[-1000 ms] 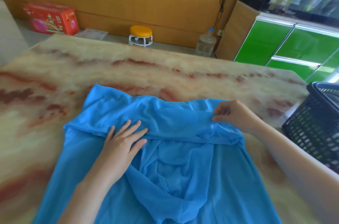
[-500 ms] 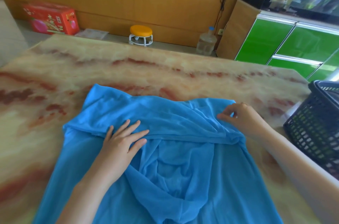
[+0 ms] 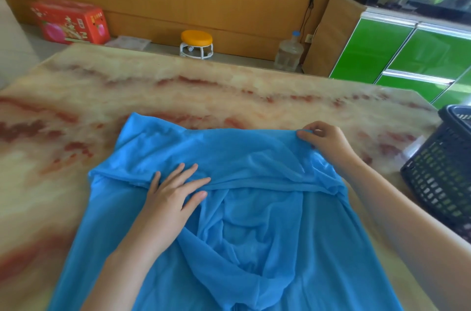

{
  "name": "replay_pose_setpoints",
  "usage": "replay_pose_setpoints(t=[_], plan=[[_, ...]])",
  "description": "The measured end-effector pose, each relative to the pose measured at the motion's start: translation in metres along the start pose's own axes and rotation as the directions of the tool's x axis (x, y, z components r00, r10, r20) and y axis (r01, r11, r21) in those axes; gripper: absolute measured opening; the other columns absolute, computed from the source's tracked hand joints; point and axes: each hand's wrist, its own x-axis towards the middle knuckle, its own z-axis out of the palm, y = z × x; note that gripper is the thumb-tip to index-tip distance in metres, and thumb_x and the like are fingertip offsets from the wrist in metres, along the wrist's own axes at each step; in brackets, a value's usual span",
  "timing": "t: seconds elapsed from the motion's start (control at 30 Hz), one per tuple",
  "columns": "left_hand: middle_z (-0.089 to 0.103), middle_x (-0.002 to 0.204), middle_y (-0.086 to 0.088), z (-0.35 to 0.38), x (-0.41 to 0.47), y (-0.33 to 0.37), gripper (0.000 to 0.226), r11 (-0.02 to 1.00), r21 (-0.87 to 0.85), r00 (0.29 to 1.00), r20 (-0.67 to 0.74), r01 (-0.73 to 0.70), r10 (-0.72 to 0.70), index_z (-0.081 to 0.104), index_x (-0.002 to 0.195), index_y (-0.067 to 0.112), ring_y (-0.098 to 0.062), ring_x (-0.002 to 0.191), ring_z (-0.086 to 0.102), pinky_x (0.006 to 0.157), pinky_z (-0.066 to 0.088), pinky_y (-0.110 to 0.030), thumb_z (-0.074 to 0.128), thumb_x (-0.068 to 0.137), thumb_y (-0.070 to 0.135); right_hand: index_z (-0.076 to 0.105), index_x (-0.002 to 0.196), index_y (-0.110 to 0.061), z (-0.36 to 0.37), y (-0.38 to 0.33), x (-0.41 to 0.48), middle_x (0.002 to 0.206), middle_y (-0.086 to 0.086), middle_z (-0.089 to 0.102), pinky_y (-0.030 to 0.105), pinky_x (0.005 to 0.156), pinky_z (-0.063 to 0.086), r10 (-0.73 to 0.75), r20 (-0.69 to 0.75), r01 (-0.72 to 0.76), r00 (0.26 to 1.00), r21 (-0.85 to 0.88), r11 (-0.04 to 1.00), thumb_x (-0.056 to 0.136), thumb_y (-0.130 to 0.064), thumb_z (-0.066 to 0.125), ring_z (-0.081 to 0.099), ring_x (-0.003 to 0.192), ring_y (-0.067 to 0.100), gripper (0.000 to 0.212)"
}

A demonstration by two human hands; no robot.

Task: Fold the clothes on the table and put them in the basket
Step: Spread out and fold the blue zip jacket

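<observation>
The marbled cream-and-red surface (image 3: 229, 86) carries the blue garment (image 3: 254, 247), which lies spread over its near half and runs off the bottom of the view. The garment's far part is folded back toward the person into a wide band. Below that band the cloth bunches in loose creases down the middle.

Beyond the garment and to its right, off the surface, stands a green cabinet (image 3: 407, 53). A dark mesh basket (image 3: 438, 173) sits to the right of the garment, apart from it. It is only partly in view, and its contents cannot be told. Far beyond the garment's left corner, a red box (image 3: 70, 21) rests on the floor against the wooden wall.

The 2 hands are both on the garment. The left hand (image 3: 170, 198) lies flat on the near edge of the folded band, left of the garment's middle. Its fingers (image 3: 188, 173) are straight and spread, pressing the cloth and grasping nothing. The right hand (image 3: 328, 140) is at the band's far right corner, its curled fingers (image 3: 304, 135) pinching the cloth's edge.

Past the garment's far edge, on the floor, stand a clear water bottle (image 3: 289, 52) and a small orange-topped stool (image 3: 196, 43).
</observation>
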Motion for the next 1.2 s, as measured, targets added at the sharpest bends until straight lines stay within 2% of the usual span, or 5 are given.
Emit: replay_pose_setpoints(t=[0.17, 0.5, 0.67, 0.8, 1.2], plan=[[0.024, 0.149, 0.021, 0.001, 0.000, 0.002, 0.073, 1.000, -0.004, 1.000, 0.006, 0.008, -0.008, 0.049, 0.130, 0.043, 0.006, 0.139, 0.004, 0.114, -0.007, -0.030, 0.011, 0.074, 0.070, 0.061, 0.078, -0.020, -0.004, 0.001, 0.002, 0.078, 0.000, 0.062, 0.028, 0.061, 0.042, -0.061, -0.055, 0.046, 0.997, -0.240, 0.970, 0.085, -0.020, 0.070, 0.053, 0.065, 0.013, 0.012], [0.020, 0.146, 0.026, 0.001, 0.000, -0.002, 0.070, 1.000, -0.005, 1.000, 0.022, 0.005, -0.005, 0.046, 0.132, 0.045, 0.006, 0.141, 0.004, 0.115, -0.006, -0.030, 0.012, 0.075, 0.070, 0.062, 0.097, -0.005, -0.004, 0.002, 0.001, 0.071, 0.009, 0.056, 0.016, 0.035, 0.041, 0.211, -0.061, -0.211, 0.976, 0.015, 0.977, 0.094, -0.015, 0.058, 0.051, 0.055, 0.017, 0.011], [0.014, 0.144, 0.028, -0.001, -0.001, 0.001, 0.073, 1.000, 0.010, 0.999, 0.035, 0.011, -0.011, 0.043, 0.133, 0.046, 0.007, 0.140, 0.000, 0.114, -0.009, -0.029, 0.009, 0.073, 0.070, 0.060, 0.098, -0.021, -0.011, 0.005, -0.008, 0.087, 0.000, 0.060, 0.032, 0.062, 0.044, -0.030, -0.124, -0.050, 0.992, -0.594, 0.803, 0.091, -0.037, 0.058, 0.055, 0.071, 0.026, 0.018], [0.015, 0.146, 0.027, -0.001, -0.001, 0.002, 0.073, 1.000, 0.010, 0.999, 0.035, 0.016, -0.016, 0.043, 0.133, 0.046, 0.007, 0.140, 0.000, 0.115, -0.008, -0.032, 0.009, 0.073, 0.070, 0.064, 0.089, -0.025, -0.005, 0.004, -0.029, 0.087, -0.005, 0.058, 0.036, 0.071, 0.043, -0.118, 0.009, 0.106, 0.993, -0.509, 0.854, 0.079, -0.043, 0.072, 0.053, 0.079, 0.016, 0.022], [0.020, 0.152, 0.020, 0.000, -0.001, 0.003, 0.074, 0.999, 0.028, 0.999, 0.040, 0.021, -0.022, 0.042, 0.135, 0.045, 0.007, 0.138, -0.002, 0.116, -0.007, -0.035, 0.007, 0.074, 0.070, 0.061, 0.088, -0.018, -0.002, 0.016, -0.028, 0.090, -0.005, 0.058, 0.034, 0.073, 0.043, 0.065, -0.110, -0.114, 0.992, -0.540, 0.834, 0.079, -0.049, 0.070, 0.052, 0.089, 0.017, 0.034]])
